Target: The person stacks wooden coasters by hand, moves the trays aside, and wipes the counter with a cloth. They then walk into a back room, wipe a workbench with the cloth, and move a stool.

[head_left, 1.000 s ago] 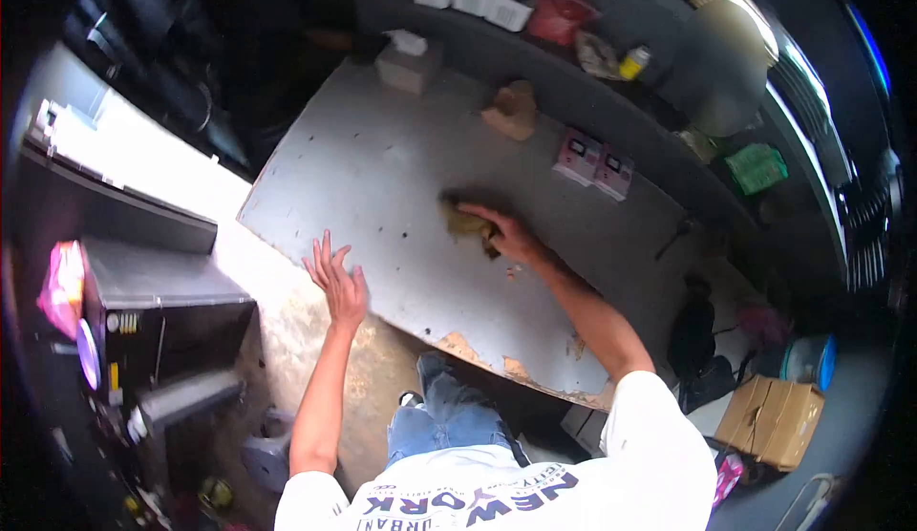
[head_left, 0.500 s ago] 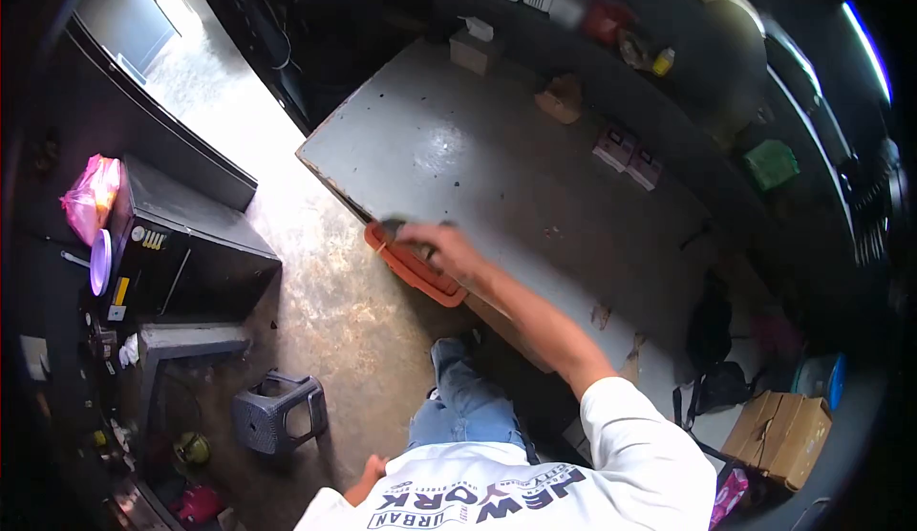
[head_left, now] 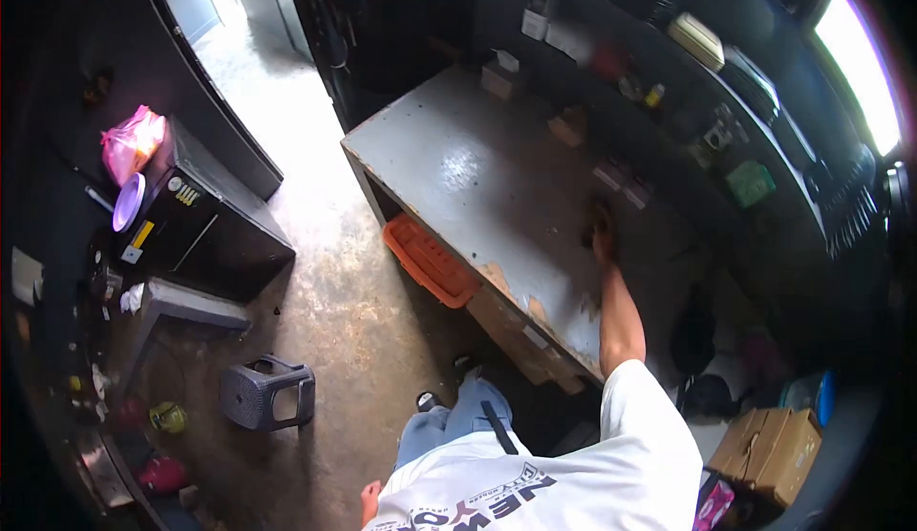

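Note:
My right hand [head_left: 604, 242] is stretched far across the grey worktop [head_left: 420, 139], down near its surface. The fingers are closed round a small dark item whose kind I cannot make out in the shade. A pair of small pinkish boxes [head_left: 622, 183] stands just beyond the hand. Low at the bottom edge, my left hand [head_left: 371, 495] hangs beside my body, only partly visible. Its fingers are too hidden to read.
An orange plastic crate [head_left: 430, 262] sits under the worktop's front edge. A dark plastic stool [head_left: 267, 392] stands on the floor to the left, near a black fridge-like cabinet [head_left: 215, 221]. A cardboard box [head_left: 767, 455] lies at the lower right. Shelves of goods line the wall.
My right hand has moved from above the worktop's near-left edge to the right and deeper across the top, still holding the dark item. The view has shifted, and more of the orange crate shows.

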Motion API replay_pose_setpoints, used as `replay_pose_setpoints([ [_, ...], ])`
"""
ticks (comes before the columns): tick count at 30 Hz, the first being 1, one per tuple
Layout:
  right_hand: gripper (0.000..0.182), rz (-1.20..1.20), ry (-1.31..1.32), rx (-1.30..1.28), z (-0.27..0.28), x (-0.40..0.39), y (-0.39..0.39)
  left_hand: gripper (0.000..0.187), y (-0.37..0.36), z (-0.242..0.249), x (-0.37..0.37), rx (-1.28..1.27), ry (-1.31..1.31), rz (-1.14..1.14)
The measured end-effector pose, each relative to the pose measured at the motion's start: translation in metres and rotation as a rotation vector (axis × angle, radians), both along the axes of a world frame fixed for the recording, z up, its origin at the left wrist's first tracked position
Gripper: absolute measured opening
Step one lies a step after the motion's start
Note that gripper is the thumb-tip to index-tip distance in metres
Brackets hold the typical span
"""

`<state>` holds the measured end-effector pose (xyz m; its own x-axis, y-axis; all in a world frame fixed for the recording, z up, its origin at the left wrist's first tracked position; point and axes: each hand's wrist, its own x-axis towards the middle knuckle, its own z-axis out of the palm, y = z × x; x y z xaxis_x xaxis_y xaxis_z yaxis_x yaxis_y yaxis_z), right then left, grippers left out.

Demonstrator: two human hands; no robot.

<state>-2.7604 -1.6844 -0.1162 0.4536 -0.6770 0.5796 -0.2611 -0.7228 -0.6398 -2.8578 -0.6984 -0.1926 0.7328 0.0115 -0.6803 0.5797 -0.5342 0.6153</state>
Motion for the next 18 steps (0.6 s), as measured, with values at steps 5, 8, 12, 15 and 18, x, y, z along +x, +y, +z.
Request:
replay_pose_setpoints([
  [5, 0.075, 0.303, 0.119, 0.751, 0.079, 0.052, 0.213, 0.032, -0.028, 0.014, -0.055, 0.131, 0.141, 0.021],
  [8, 0.065, 0.703, 0.114, 0.708, 0.069, 0.086, 0.316, 0.030, -0.063, 0.012, -0.040, 0.062, 0.177, -0.020],
  [12, 0.050, 0.900, -0.014, 0.894, 0.057, 0.108, 0.374, 0.029, -0.097, 0.003, 0.015, -0.183, 0.112, 0.058],
  [15, 0.057, 0.712, -0.241, 0.848, 0.101, 0.070, 0.319, 0.038, -0.130, 0.033, 0.065, -0.265, -0.104, 0.205],
  [18, 0.065, 0.339, -0.099, 0.503, 0.138, -0.027, 0.192, 0.037, -0.180, 0.080, 0.084, -0.159, -0.034, 0.092],
])
